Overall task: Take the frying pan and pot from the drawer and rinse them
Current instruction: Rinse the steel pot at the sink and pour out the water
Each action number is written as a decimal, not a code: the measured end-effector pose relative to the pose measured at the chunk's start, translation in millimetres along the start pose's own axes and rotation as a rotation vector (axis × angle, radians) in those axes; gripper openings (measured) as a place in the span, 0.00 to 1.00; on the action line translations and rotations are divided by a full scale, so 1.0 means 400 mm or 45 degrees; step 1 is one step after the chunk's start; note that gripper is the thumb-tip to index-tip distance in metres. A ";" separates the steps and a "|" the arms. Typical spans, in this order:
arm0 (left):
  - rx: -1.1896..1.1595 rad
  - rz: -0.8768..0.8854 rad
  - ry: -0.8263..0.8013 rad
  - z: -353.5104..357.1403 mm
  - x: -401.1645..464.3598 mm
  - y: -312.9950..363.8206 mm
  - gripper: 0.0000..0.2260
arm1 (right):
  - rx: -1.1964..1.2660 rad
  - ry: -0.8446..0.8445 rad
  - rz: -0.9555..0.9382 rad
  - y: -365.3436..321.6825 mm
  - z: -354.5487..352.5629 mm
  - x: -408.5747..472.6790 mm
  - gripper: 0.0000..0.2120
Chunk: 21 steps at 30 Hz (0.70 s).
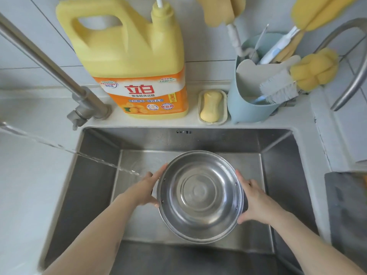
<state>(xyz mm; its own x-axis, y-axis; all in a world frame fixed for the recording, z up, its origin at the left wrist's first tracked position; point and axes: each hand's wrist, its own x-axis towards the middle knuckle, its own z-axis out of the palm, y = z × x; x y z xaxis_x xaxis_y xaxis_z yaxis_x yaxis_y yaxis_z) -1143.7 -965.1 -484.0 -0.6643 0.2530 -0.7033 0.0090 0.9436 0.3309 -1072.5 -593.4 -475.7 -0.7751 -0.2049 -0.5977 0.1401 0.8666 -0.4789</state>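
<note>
A round stainless steel pot (200,195) is held over the steel sink (95,175), its open mouth facing up at me, with dark handles at its sides. My left hand (146,190) grips its left side and my right hand (256,201) grips its right side. A stream of water (107,164) runs from the left and falls into the sink just left of my left hand, missing the pot. The frying pan is not in view.
A steel tap (83,104) stands at the back left. On the ledge behind the sink are a big yellow detergent jug (137,62), a soap bar in a dish (211,106) and a blue holder with brushes and sponges (254,96). A dark mat (347,211) lies at the right.
</note>
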 end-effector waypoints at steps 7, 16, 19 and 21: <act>-0.026 -0.039 0.013 0.000 -0.004 0.000 0.52 | 0.070 -0.037 0.023 0.033 0.014 0.033 0.72; -1.066 -0.418 0.906 -0.183 -0.185 -0.082 0.18 | 0.096 -0.049 0.008 0.048 0.021 0.040 0.72; -1.295 -0.373 1.326 -0.321 -0.218 -0.054 0.05 | 0.087 -0.063 0.016 0.048 0.020 0.038 0.73; -1.479 -0.303 1.484 -0.390 -0.225 -0.009 0.13 | 0.076 -0.063 0.013 0.048 0.019 0.038 0.73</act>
<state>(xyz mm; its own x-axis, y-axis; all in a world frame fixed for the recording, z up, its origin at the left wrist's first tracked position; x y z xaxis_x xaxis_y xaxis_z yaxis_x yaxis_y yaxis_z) -1200.4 -1024.6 -323.8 -0.7393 -0.6531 -0.1641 -0.3376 0.1486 0.9295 -1077.1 -583.4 -498.8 -0.7422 -0.2200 -0.6330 0.1852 0.8405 -0.5092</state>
